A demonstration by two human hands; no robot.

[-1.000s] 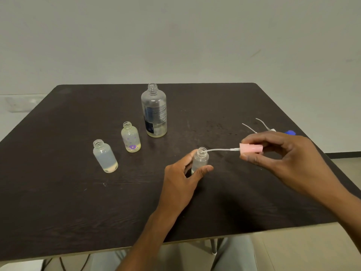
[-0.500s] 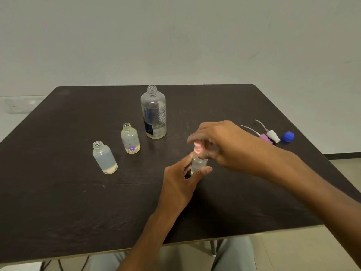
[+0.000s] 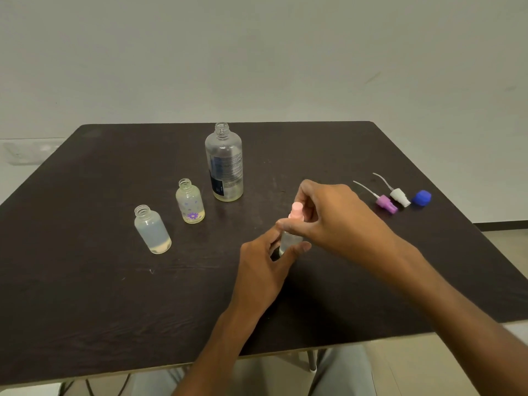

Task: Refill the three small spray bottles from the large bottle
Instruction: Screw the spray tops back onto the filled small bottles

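Small clear spray bottle (image 3: 289, 241) mostly hidden behind the left hand (image 3: 264, 267) and the right hand (image 3: 331, 217); base and neck out of sight, fill level impossible to tell. Pink spray head (image 3: 295, 210) partly covered by the right fingers; seated on the neck or only resting there, impossible to tell. Both forearms cut off by the lower and right picture edges. Print on the large bottle (image 3: 224, 164) too small to read. Near left corner of the dark table (image 3: 85, 310) cut off by the picture's edge. Legs under the table mostly hidden.
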